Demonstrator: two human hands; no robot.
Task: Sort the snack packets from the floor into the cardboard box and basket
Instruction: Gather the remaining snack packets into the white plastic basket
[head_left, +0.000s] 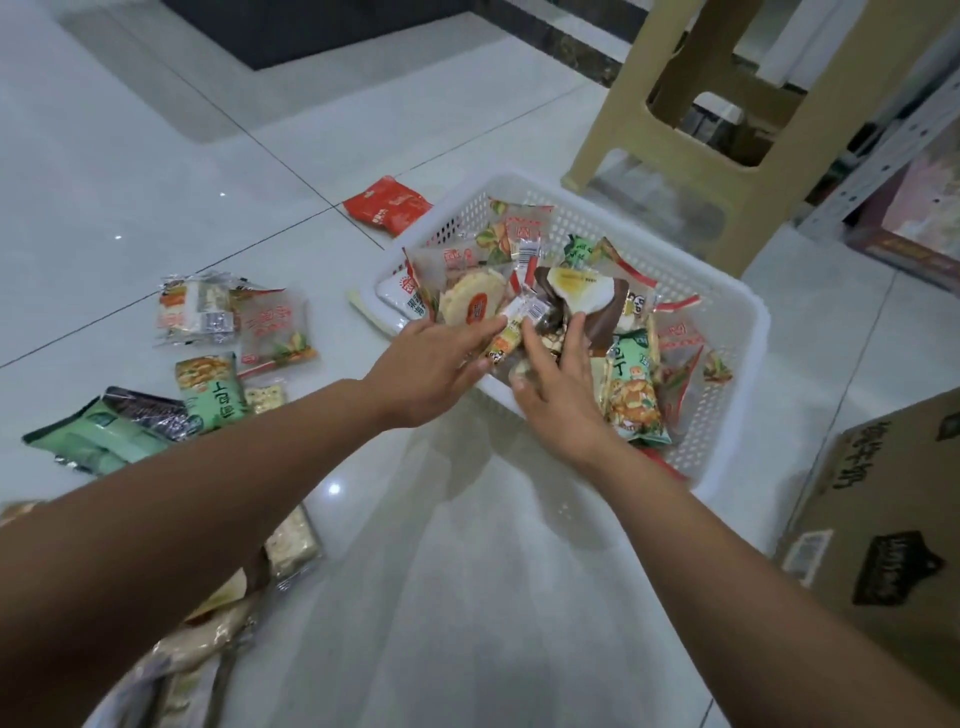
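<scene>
Even, cool indoor light. Small glare spots on the glossy white tiled floor (130, 130). Wide-angle bending at edges; slight softness.

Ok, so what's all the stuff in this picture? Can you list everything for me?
Basket: one, white, on the floor in the middle.
Packets in the basket: many, green, red, clear and brown, piled inside.
Red packet: one, red, on the floor just beyond the basket's left side.
Loose packets: many, green, clear and pale, on the floor at the left.
Cardboard box: one, brown, lower right.
Stool: one, beige, behind the basket.
Shelf rack: one, grey, far right.
Floor: white shiny tiles, all around.
Left hand: one, at the basket's near edge, touching the packets there.
Right hand: one, over the basket, fingers spread on the packets.
</scene>
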